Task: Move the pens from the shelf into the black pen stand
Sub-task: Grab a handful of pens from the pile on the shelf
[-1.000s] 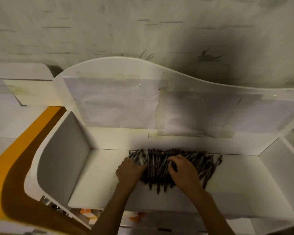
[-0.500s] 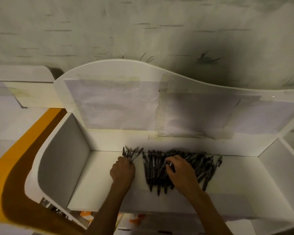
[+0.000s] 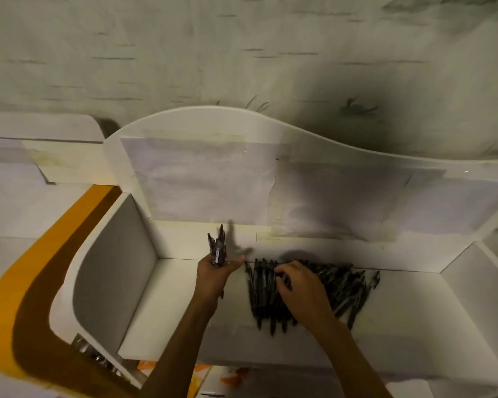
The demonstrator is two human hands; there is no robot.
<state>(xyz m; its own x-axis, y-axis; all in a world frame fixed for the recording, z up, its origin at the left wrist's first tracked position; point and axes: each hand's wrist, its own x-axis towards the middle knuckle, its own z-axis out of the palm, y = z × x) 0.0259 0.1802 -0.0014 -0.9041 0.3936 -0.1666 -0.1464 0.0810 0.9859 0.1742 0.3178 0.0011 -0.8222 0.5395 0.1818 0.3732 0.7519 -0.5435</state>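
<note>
Shelf (image 3: 414, 320) bay is open at front & top. Left side panel (image 3: 112, 271), right divider (image 3: 477, 285) & back panel (image 3: 213, 179) wall it in. Pile of pens (image 3: 342, 288) fills mid-floor; bare floor lies left of the pile & right of it.

White shelf (image 3: 161, 305) compartment, upright side panels left and right, curved back panel with pale paper sheets (image 3: 202, 179) taped on. On shelf floor: heap of dark pens (image 3: 337, 291), right of centre, lying mostly front-to-back, packed and overlapping, a few at right edge slanted. Heap sits near back wall. Pen count unclear.
</note>
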